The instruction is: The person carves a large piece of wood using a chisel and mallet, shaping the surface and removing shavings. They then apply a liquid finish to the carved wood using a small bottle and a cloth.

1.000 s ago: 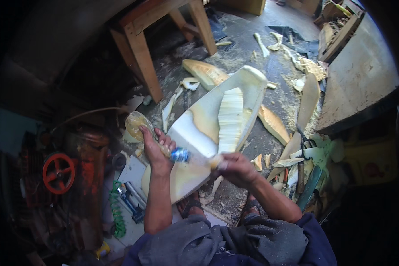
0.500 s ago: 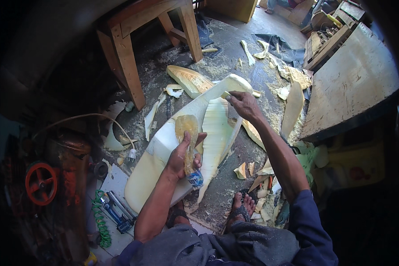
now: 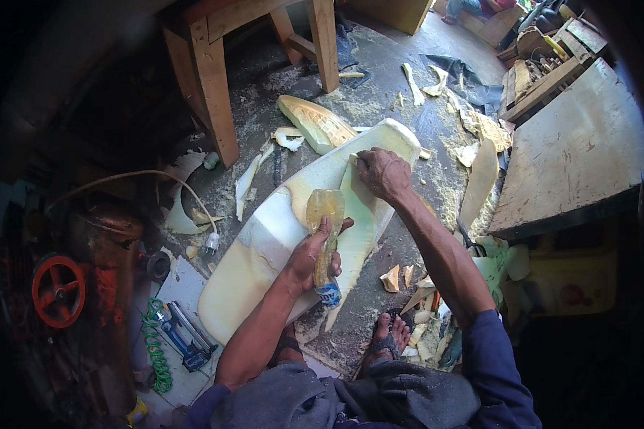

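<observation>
My left hand [image 3: 313, 256] is closed round a crumpled, see-through plastic bottle [image 3: 326, 204], stained yellowish, with a blue and white label at its lower end. It is over a long, pale foam block [image 3: 240, 282] that slants across the floor in front of me. My right hand [image 3: 385, 174] is closed in a pinch at the far part of the block. A small pale piece [image 3: 353, 159] shows at its fingertips, too small to name. Between the hands lies a pale green, tapering foam face [image 3: 358, 207], its narrow tip pointing toward my feet.
Foam offcuts [image 3: 315, 123] and dust litter the floor around the block. A wooden stool [image 3: 218, 100] stands far left. At left are a red handwheel [image 3: 59, 291], a power plug [image 3: 212, 243] and a blue tool [image 3: 186, 343] with a green coiled hose. A pale box-like surface [image 3: 572, 157] is at right.
My right hand has shifted slightly left along the pale green face, bending further over its fingertips. My left hand and the bottle have moved a little right. The view has shifted slightly.
</observation>
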A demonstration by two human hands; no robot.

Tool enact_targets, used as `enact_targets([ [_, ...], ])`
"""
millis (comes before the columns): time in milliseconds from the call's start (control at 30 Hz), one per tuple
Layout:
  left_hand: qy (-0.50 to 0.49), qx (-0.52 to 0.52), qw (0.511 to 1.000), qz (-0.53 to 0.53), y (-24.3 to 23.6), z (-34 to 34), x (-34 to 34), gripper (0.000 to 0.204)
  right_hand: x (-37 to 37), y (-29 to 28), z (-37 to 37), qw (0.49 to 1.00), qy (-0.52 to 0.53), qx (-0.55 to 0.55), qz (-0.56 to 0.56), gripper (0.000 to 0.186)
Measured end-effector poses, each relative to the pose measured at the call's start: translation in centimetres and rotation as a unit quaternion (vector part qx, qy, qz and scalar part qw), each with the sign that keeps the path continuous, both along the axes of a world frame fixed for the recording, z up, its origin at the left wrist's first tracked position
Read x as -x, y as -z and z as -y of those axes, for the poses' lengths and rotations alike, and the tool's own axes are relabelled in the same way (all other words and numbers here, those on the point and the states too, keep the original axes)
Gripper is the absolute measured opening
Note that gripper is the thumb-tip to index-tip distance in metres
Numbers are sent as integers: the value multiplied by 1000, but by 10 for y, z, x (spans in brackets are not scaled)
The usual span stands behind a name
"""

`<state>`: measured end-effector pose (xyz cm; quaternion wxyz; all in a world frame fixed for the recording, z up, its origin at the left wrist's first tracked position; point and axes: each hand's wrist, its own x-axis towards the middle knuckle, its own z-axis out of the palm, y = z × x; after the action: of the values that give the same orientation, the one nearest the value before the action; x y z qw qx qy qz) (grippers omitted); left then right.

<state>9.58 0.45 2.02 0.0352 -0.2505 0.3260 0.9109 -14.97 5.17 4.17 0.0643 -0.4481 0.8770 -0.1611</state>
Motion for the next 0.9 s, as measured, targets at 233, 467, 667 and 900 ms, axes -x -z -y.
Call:
enact_targets([
  [233,-14,-14,1000,1,2,-3,-1,76,-7,-10,3,996,-73,-56,-17,29],
  [467,-82,-38,996,2,3,-5,-5,77,-32,-8,-20,987,-161,-8,-27,25],
  [667,-179,-61,982,-6,-2,1,-17,73,-63,1,-44,980,-197,3,2,23],
  [900,-255,-40,966,9,-13,13,-33,67,-69,0,-60,983,-159,47,74,24],
])
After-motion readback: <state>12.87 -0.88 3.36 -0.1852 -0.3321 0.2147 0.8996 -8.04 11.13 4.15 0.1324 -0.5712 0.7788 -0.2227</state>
